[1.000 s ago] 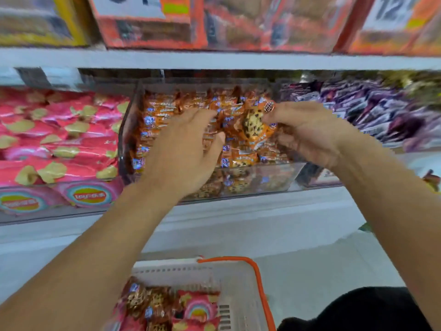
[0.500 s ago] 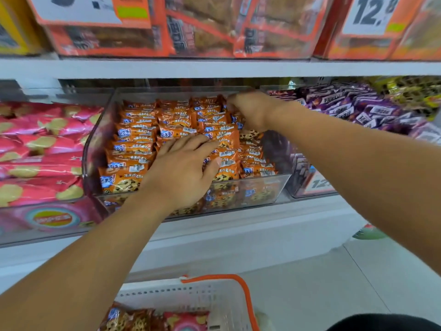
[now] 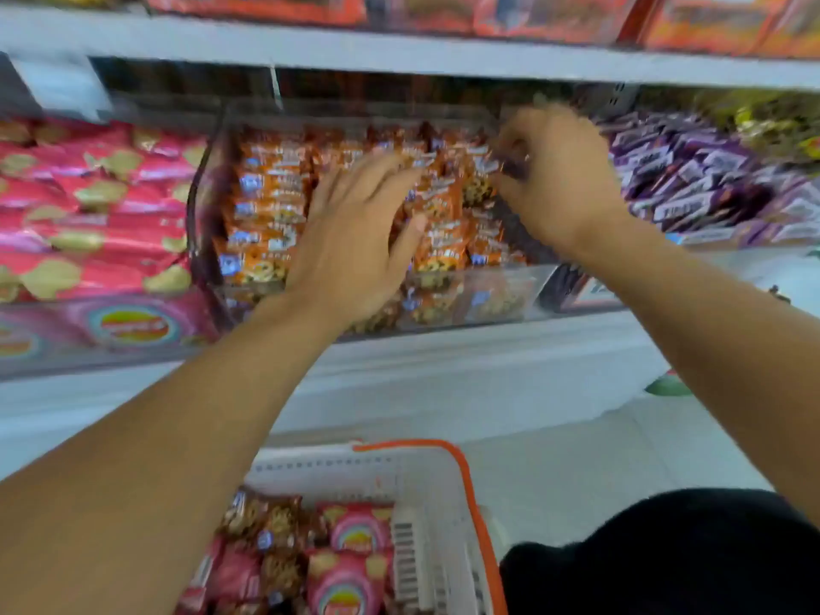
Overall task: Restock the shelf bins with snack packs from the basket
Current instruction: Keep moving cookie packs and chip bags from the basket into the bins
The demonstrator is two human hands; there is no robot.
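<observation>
Right hand (image 3: 559, 179) drawn back from bin rear, left hand (image 3: 355, 241) flat on orange packs (image 3: 266, 206)

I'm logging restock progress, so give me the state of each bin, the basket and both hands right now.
Middle clear bin: nearly full of orange cookie packs.
Left bin: full of pink packs.
Right bin: heaped with purple packs.
Basket: cookie and pink packs inside.
Left hand: fingers straight, resting on the orange packs.
Right hand: fingers curled at the bin's back right; grip blurred.

Bright, even light; heavy motion blur.
</observation>
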